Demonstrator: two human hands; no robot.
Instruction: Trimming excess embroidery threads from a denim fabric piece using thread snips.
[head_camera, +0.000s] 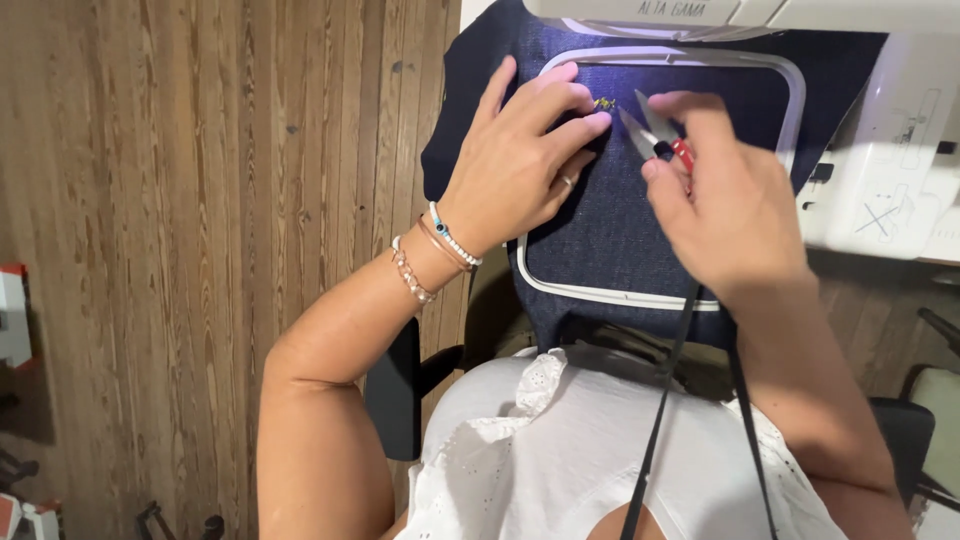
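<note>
Head view: person seated at an embroidery machine, looking down at both hands on hooped cloth.
Cloth: dark blue fabric (610, 220) stretched in a white rounded hoop (790, 85), draped past the hoop edges on the left and bottom.
Stitching: small yellow stitched patch (604, 103) near the top of the hooped area, just under the machine head, between the two hands.
Left hand: left hand (515, 150) lies flat on the fabric, fingers spread and pressed down, fingertips just beside the yellow patch; it grips nothing, only holds the cloth down. Ring on one finger, bead bracelets (440, 250) at the wrist.
Right hand: right hand (725, 195) closed around small thread snips (650, 130), thumb and fingers pinching the red handle end.
Snips: blades parted in a narrow V, tips pointing up-left toward the yellow patch, close to the left fingertips; contact with the thread cannot be told.
Machine: white embroidery machine (880, 150) along the top and right, its head over the hoop's upper edge.
Strap: black strap (665, 400) hangs from under the right hand down across the white blouse (560, 460).
Floor: wooden planks (200, 200) on the left; black chair arm (395, 390) by the left elbow.
</note>
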